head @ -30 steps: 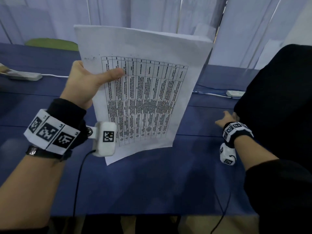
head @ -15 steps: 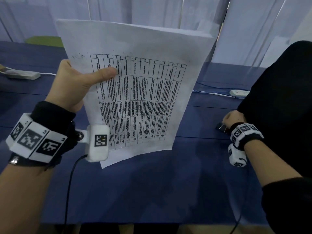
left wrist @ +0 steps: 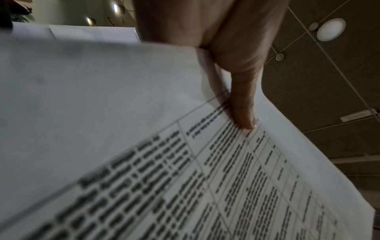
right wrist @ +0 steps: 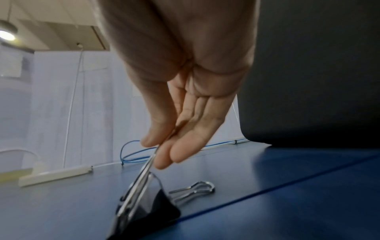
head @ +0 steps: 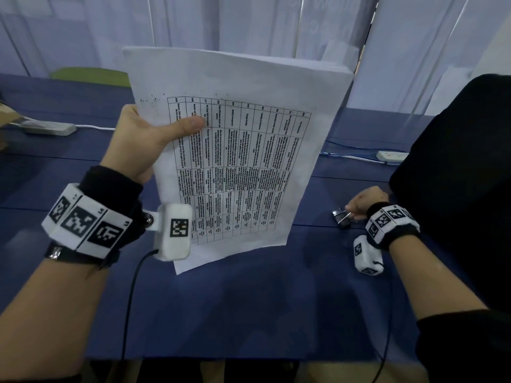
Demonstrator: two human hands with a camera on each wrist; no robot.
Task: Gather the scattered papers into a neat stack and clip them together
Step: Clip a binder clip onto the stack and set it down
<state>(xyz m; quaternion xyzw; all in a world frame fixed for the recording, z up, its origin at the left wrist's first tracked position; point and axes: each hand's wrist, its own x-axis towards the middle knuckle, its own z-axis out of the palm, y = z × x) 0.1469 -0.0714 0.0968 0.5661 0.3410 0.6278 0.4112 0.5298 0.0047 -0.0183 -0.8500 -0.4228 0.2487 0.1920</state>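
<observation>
Blue bench [head: 249, 299]. White power strip [head: 45, 128] at far left, another power strip [head: 392, 156] at far right with a blue cable [head: 348, 153]. Green chair back [head: 91, 76] behind. White curtains [head: 249, 23] at back.

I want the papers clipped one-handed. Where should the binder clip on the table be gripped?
Judging by its pose, pinch the binder clip by the raised wire handle, from above, as the right hand does now; the other handle lies flat on the blue table. To open it, both handles need squeezing together.

The papers [head: 237, 150] carry a printed table (text too small to read).
</observation>
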